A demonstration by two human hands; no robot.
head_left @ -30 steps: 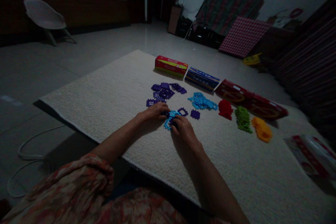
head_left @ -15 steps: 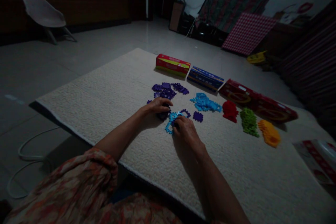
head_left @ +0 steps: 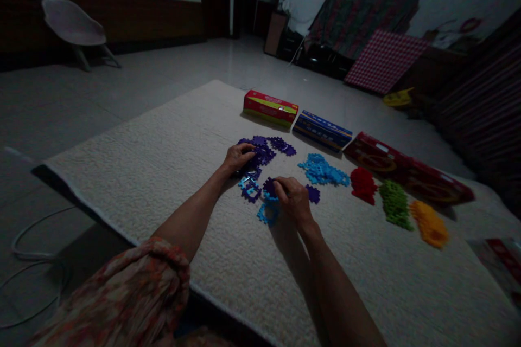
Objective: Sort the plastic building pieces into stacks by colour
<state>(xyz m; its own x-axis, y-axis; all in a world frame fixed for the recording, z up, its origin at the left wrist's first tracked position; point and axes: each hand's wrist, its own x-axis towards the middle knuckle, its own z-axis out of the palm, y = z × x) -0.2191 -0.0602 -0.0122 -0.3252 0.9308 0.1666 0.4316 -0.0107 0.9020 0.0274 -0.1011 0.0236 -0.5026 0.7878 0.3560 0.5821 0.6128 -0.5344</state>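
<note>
My left hand rests at the left side of a heap of purple interlocking plastic tiles. Its fingers stretch over the heap, thumb a little apart. Pinched in my right hand is a purple tile with a toothed edge. Just below that tile lies a light blue frame piece on the mat. Between my hands are mixed light blue and purple pieces. Another purple tile sits partly behind my right hand.
Separate heaps of light blue, red, green and orange pieces stretch to the right. Behind them stand a red-yellow box, a blue box and dark red boxes. All sit on a cream mat.
My left hand has moved left and up onto the purple heap. My right hand has shifted slightly right, with the purple tile in its fingers. The camera view has tilted a little.
</note>
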